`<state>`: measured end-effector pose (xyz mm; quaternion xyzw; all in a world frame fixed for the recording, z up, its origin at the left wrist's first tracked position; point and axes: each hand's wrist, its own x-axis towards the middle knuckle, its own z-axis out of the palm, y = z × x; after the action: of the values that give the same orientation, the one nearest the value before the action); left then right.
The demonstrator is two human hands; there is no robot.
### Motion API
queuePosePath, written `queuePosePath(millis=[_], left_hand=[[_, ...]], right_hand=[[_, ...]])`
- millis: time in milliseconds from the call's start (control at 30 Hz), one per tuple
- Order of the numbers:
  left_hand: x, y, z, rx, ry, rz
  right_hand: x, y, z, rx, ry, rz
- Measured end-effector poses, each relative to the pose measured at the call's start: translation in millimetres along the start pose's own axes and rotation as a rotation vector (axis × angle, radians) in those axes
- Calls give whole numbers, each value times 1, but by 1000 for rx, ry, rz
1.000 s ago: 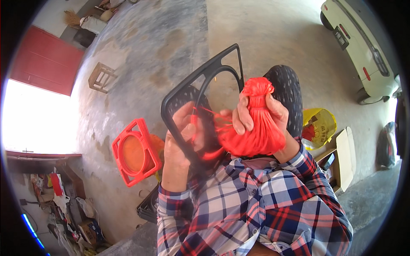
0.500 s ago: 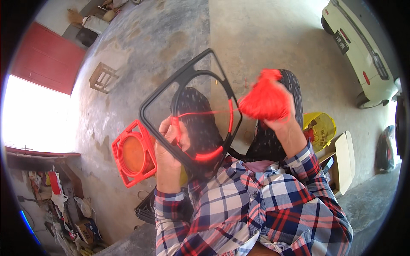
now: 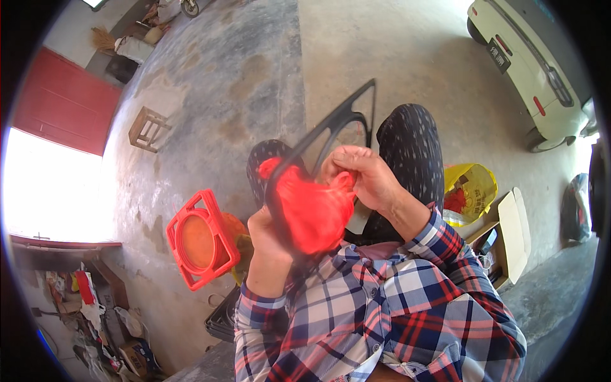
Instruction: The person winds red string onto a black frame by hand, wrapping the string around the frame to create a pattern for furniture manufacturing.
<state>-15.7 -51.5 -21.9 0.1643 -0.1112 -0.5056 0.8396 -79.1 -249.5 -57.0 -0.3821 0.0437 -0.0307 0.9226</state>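
A seated person in a plaid shirt works at a black plastic frame [image 3: 331, 127] held edge-on above the knees. The left hand [image 3: 270, 239] is closed around the frame's lower rim, fingers wrapped behind it. The right hand [image 3: 366, 175] pinches a gathered corner of red mesh netting [image 3: 315, 213], thumb and fingertips closed on the fabric just beside the frame's inner edge. The netting bunches between the two hands, touching both, and covers the frame's lower part; the frame's bare upper corner juts up and away from the right hand over open concrete floor [image 3: 254, 70]. Below and outward of the left hand stands a stack of red square frames [image 3: 200, 239], near but apart. Beyond the right wrist lie a yellow bag [image 3: 474, 188] and a cardboard box [image 3: 512, 232]. A wooden stool [image 3: 147, 129] and a pale car [image 3: 534, 63] stand well apart.
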Motion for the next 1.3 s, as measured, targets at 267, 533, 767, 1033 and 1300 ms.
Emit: queuePosePath(millis=[267, 533, 767, 1033, 1300], left_hand=[[-7, -13, 7, 414, 423, 37], [-14, 11, -3, 441, 252, 176], [-22, 36, -24, 369, 254, 235], [-29, 48, -31, 531, 160, 308], [-16, 35, -10, 666, 367, 284]], right_hand=[[5, 4, 21, 381, -190, 40], [-17, -9, -37, 151, 13, -174], [-67, -78, -21, 553, -536, -373], [-96, -80, -11, 317, -70, -289], [-44, -36, -15, 307, 159, -146]])
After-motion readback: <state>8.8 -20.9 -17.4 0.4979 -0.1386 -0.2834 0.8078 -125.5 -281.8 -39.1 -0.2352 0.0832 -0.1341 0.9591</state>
